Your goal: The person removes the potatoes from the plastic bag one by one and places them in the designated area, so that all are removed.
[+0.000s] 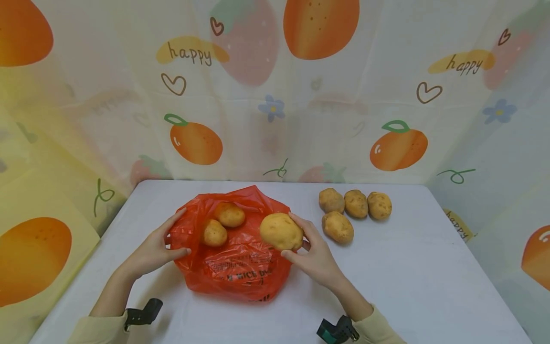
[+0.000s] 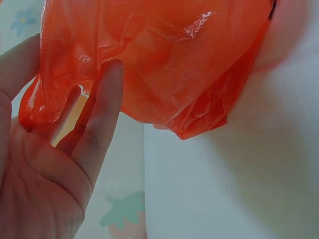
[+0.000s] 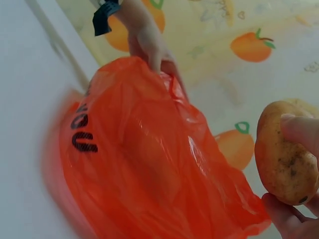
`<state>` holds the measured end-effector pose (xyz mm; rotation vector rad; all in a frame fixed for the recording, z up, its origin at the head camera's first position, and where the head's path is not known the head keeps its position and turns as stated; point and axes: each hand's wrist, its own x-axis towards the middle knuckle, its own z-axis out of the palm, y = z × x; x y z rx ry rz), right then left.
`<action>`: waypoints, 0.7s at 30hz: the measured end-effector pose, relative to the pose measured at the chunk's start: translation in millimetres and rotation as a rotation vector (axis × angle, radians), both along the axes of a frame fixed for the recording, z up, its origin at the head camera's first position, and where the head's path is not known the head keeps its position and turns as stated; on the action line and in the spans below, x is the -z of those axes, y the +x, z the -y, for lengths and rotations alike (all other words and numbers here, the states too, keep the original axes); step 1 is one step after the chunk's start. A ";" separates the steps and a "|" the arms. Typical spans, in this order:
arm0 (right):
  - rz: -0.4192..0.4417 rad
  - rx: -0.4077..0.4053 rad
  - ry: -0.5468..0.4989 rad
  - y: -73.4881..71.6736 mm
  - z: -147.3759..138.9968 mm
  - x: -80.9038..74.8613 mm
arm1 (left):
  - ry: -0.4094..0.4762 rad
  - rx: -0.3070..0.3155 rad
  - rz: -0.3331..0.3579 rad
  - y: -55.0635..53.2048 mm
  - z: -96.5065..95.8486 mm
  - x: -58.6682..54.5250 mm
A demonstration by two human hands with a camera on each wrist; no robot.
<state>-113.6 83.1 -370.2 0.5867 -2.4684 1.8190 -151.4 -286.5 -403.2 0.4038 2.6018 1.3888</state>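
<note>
A red plastic bag [image 1: 240, 267] with dark print lies on the table, its mouth facing up and towards me. Inside it two potatoes show, one further back [image 1: 229, 214] and one nearer [image 1: 214, 233]. My left hand [image 1: 151, 248] grips the bag's left rim, with red film between thumb and fingers in the left wrist view. Over the right part of the bag's mouth, my right hand [image 1: 313, 253] holds a larger potato [image 1: 281, 231] between thumb and fingers. That potato [image 3: 284, 154] appears beside the bag in the right wrist view, with dark specks on its skin.
Several more potatoes [image 1: 356, 204] sit in a group on the white table [image 1: 408, 286], right of the bag. A patterned cloth [image 1: 301, 129] hangs behind the table and along both sides.
</note>
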 end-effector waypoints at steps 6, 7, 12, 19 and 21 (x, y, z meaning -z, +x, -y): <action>0.009 0.054 -0.079 -3.2 -16.7 12.4 | 0.003 -0.004 0.003 0.5 -0.7 -0.1; 0.006 0.065 -0.081 -4.6 -20.1 16.2 | 0.000 -0.005 0.005 0.8 -0.9 -0.2; 0.004 0.122 -0.099 -12.3 -37.8 36.3 | -0.003 -0.005 0.003 1.2 -1.8 -0.2; 0.002 0.190 -0.144 -16.2 -60.0 44.4 | -0.010 -0.007 0.006 -0.1 -1.4 -0.3; -0.010 0.210 -0.140 -16.5 -66.6 44.8 | -0.010 -0.006 0.006 -0.5 -1.4 -0.4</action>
